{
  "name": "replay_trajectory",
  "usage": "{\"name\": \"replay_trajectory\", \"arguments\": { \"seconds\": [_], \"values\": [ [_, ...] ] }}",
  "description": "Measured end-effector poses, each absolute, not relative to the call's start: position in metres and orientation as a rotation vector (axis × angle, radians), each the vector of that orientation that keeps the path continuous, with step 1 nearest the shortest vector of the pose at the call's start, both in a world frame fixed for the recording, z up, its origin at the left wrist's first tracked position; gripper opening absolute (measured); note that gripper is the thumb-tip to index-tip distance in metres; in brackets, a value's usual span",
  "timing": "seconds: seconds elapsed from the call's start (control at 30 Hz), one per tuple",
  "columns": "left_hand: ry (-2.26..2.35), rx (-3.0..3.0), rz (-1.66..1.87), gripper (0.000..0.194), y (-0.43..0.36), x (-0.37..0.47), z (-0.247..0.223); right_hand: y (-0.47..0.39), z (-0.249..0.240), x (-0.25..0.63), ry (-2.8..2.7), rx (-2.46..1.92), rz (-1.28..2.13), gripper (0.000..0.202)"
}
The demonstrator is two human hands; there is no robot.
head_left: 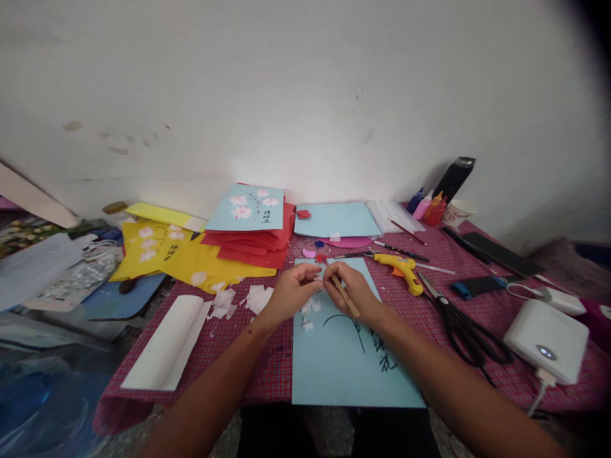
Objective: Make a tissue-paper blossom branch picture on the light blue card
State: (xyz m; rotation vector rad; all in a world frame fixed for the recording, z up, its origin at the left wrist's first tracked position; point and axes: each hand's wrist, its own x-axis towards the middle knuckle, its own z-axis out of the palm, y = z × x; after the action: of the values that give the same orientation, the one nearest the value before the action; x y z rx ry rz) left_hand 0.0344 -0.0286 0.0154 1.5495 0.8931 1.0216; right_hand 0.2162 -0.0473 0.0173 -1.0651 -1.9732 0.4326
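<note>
My left hand pinches a small piece of white paper, mostly hidden by the fingertips. Pressed close to it, my right hand grips a flat wooden stick, whose front end the fingers cover. Both hands are over a light blue sheet with black handwritten characters and thin curved black lines. White paper blossoms lie on that sheet under my left hand. Beyond the fingers are small paint patches in red, pink and blue.
Torn white paper scraps and a folded white paper lie left. Yellow sheets and a red stack topped by a blossom picture are behind. Right are a yellow glue gun, black scissors and a white power bank.
</note>
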Motion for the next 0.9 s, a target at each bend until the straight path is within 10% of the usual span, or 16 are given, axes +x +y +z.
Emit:
{"name": "replay_trajectory", "arguments": {
  "seconds": [0.9],
  "values": [
    [0.881, 1.148, 1.032, 0.022, -0.028, 0.037, 0.021, -0.048, 0.031, 0.216, -1.429, -0.957, 0.904, 0.018]
  ]
}}
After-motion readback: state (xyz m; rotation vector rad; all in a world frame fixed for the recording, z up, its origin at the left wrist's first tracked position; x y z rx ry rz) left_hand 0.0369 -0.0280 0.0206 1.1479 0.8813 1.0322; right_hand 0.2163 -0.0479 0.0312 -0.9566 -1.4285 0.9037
